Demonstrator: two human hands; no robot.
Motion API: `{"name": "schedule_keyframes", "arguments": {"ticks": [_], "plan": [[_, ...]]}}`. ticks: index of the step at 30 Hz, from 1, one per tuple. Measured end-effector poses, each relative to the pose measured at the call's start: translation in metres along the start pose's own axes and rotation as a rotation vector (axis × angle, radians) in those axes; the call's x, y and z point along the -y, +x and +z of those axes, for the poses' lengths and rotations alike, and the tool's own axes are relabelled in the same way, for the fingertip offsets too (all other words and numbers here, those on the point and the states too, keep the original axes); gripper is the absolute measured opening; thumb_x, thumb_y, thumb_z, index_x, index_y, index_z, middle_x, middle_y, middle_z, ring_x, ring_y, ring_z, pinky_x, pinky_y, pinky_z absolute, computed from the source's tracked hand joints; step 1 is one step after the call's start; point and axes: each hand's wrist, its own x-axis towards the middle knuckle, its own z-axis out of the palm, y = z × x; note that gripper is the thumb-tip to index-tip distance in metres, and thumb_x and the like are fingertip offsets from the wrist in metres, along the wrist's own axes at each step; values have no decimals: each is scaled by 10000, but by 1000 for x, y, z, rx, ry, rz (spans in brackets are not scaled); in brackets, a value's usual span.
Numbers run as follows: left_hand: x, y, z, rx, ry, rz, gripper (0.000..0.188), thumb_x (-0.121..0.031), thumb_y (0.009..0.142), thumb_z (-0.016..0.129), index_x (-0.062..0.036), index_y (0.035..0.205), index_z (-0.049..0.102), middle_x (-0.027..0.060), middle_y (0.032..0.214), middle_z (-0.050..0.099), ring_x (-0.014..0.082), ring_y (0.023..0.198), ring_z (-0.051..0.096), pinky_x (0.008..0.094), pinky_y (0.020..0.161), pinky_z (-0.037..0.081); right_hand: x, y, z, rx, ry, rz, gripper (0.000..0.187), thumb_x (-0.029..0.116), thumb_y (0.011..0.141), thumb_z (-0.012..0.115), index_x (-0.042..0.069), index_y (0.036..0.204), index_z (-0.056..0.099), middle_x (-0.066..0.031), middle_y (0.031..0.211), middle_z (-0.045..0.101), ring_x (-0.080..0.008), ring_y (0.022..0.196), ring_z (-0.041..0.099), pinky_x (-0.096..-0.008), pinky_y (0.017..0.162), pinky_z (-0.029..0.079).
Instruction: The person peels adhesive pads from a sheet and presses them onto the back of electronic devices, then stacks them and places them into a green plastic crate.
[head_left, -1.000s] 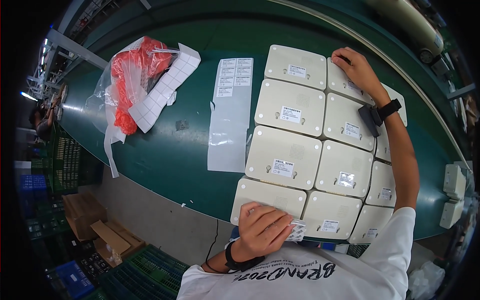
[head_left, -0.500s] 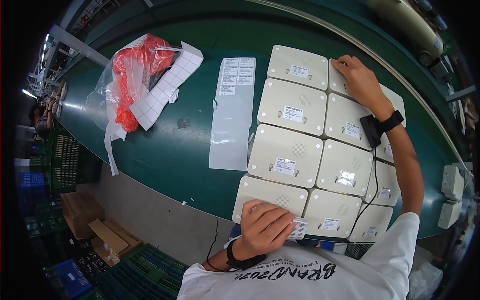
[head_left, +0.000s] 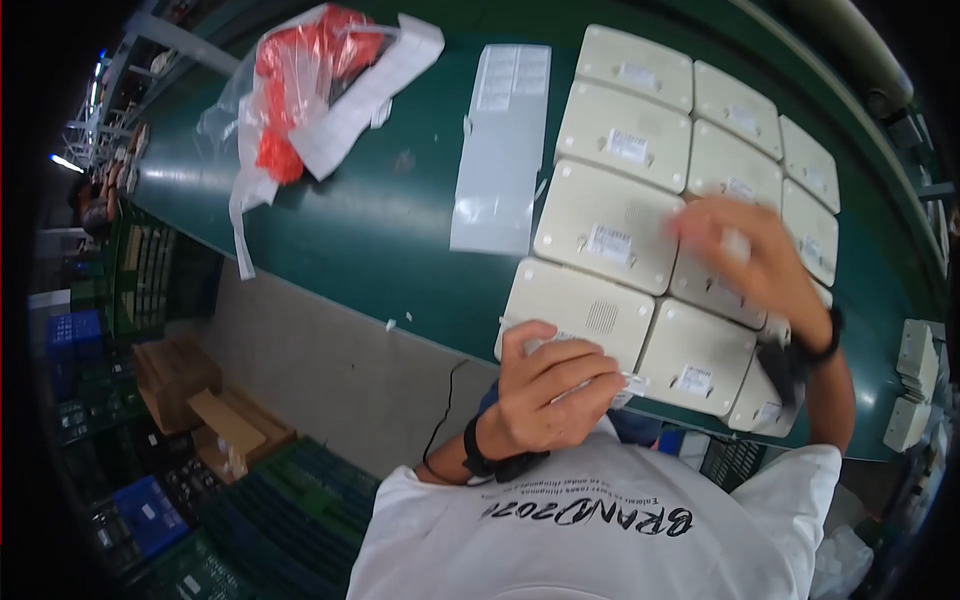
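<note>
My left hand [head_left: 560, 395] is closed at the near edge of the nearest left cream plastic housing [head_left: 600, 305]. Its fingers curl round a small white sheet [head_left: 634, 384], of which only an edge shows; print on the sheet was visible a moment before. Over the middle of the housings hovers my right hand [head_left: 745, 250], smeared by motion, so whether its fingers hold anything is unclear. The housings lie in close rows, with a white label, keyhole slots and pale round dots at the corners. My right hand hides parts of several housings.
Left of the rows lies a backing sheet [head_left: 495, 190] with several labels at its far end. Farther left, a clear bag with red plastic [head_left: 290, 90] sits beside crumpled white sheets [head_left: 365, 95]. Cardboard boxes [head_left: 175, 370] and crates [head_left: 150, 520] stand below the green table's edge [head_left: 330, 300].
My right hand has drawn back from the far housing toward the middle of the rows. My left hand keeps its hold on the sheet. The whole view has shifted, with the table higher in it.
</note>
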Motion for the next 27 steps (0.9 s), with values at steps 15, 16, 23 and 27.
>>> {"name": "schedule_keyframes", "arguments": {"ticks": [15,16,23,27], "plan": [[-14,-8,6,-39,-61,118,367,-107,717,849,-124,1035,667,13,957,725,173,809,677,400,794,414,46,-100,78,-157,90,-197,222,-47,764,777,13,973,732,-100,869,691,-221,743,678,-310,625,526],[-15,-7,7,-38,-73,88,363,-95,709,850,-121,1024,671,14,945,725,176,802,676,395,785,413,46,-102,81,-194,19,-231,230,-43,756,782,16,972,728,-98,865,689,-224,741,677,-313,620,527],[-14,1,14,-56,-134,-29,344,-18,666,845,-97,958,682,22,887,721,196,769,672,373,749,406,33,-101,88,-351,-172,-331,187,-1,794,761,5,964,681,-106,880,678,-233,721,648,-305,627,521],[-6,0,18,-10,-171,-107,291,-10,680,844,-67,920,689,28,861,699,200,749,655,366,774,405,-22,-75,13,-513,-219,15,130,108,1018,574,7,1095,603,-81,1017,642,-125,820,579,-244,723,465]]}}
